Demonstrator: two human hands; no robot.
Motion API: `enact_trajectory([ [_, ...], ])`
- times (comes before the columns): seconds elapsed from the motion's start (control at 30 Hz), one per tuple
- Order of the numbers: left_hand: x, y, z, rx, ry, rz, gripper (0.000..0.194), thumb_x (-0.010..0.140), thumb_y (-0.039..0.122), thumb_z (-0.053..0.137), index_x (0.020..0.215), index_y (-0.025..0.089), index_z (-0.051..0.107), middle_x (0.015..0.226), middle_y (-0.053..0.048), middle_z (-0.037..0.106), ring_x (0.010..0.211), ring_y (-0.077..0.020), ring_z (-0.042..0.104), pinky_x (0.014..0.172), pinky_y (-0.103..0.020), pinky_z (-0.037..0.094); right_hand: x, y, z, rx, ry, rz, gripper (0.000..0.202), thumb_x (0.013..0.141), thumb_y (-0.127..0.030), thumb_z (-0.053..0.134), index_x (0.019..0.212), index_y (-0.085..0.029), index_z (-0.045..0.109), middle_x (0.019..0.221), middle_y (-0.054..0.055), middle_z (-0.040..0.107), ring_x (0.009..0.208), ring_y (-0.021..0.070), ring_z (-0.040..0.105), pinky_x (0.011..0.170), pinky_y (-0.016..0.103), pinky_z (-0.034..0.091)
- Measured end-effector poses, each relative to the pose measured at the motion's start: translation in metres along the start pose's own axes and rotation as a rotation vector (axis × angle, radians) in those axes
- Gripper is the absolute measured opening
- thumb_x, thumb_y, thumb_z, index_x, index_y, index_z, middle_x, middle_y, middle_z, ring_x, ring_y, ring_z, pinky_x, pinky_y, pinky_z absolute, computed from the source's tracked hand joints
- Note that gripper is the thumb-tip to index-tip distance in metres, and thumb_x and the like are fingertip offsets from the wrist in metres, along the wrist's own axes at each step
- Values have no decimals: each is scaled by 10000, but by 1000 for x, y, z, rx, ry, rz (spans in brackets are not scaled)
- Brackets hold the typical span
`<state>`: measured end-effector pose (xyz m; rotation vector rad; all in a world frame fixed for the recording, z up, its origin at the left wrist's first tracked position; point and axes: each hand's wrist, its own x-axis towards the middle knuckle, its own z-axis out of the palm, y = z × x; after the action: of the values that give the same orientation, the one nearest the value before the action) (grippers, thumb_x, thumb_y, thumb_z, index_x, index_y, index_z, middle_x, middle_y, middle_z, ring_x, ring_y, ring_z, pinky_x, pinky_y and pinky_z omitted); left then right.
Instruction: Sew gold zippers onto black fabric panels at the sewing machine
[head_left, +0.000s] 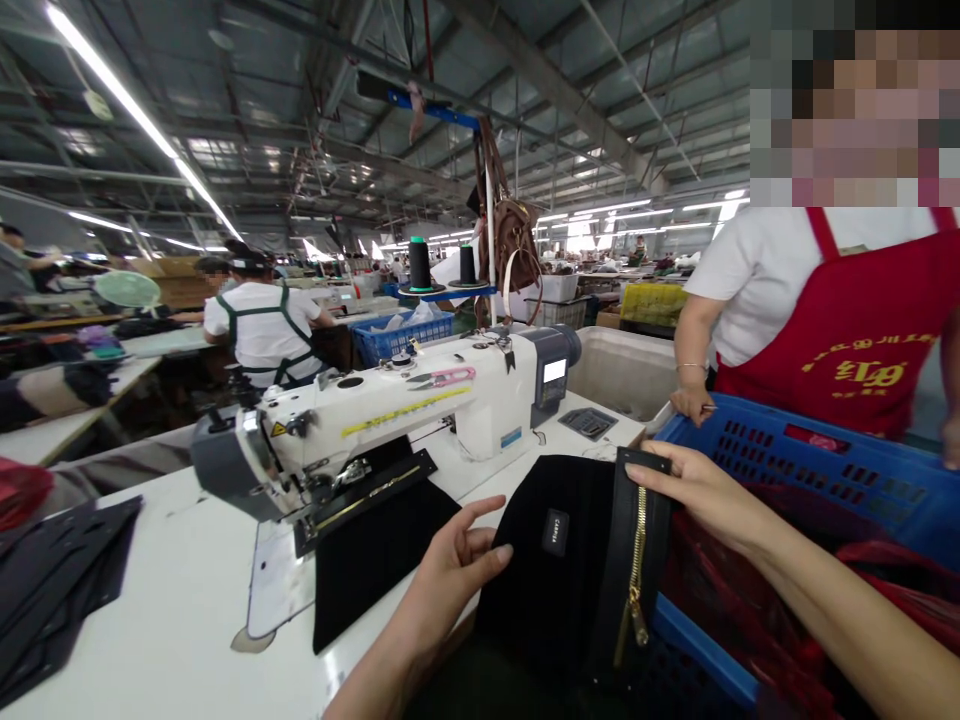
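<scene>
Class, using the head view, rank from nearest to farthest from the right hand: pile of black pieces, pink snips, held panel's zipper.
1. Zipper, just below the right hand, on the panel.
2. Pink snips, atop the sewing machine, farther left.
3. Pile of black pieces, at the table's left side.

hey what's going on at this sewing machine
A person's right hand grips a black panel by its top corner, beside a gold zipper, and the left hand is at its opposite edge. Another black zippered piece lies at the needle end of the white sewing machine. A co-worker in a red apron stands behind a blue crate.
</scene>
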<state>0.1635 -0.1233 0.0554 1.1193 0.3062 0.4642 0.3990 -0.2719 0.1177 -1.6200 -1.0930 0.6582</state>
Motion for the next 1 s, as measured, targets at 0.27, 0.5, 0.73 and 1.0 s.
enact_trajectory([
  [0.27,2,-1,6,3,23,58,623,694,259,746,1232,164,448,821,-55,687,758,-197,646,693,-268,456,1,-1,-2,69,26,41,340,676,-469,708,803,-165,625,714,18,634,746,220,612,693,336,477],
  [0.5,2,-3,6,-5,56,44,632,665,270,769,1214,151,479,833,-62,691,786,-207,648,735,-279,460,3,0,-2,123,50,75,347,631,-463,745,758,-161,630,710,15,642,687,193,603,649,303,472],
  [0.73,4,-4,7,-53,105,30,579,639,256,794,1152,158,544,785,-40,678,731,-179,637,698,-258,459,4,4,-6,238,56,137,299,648,-412,753,767,-161,643,732,23,667,665,175,617,652,291,474],
  [1.0,-16,-24,14,-553,-24,31,515,708,378,726,1162,223,540,1254,-105,535,1124,-287,515,941,-410,396,3,9,-1,418,201,163,256,668,-399,741,792,-195,649,734,28,687,656,189,643,646,302,499],
])
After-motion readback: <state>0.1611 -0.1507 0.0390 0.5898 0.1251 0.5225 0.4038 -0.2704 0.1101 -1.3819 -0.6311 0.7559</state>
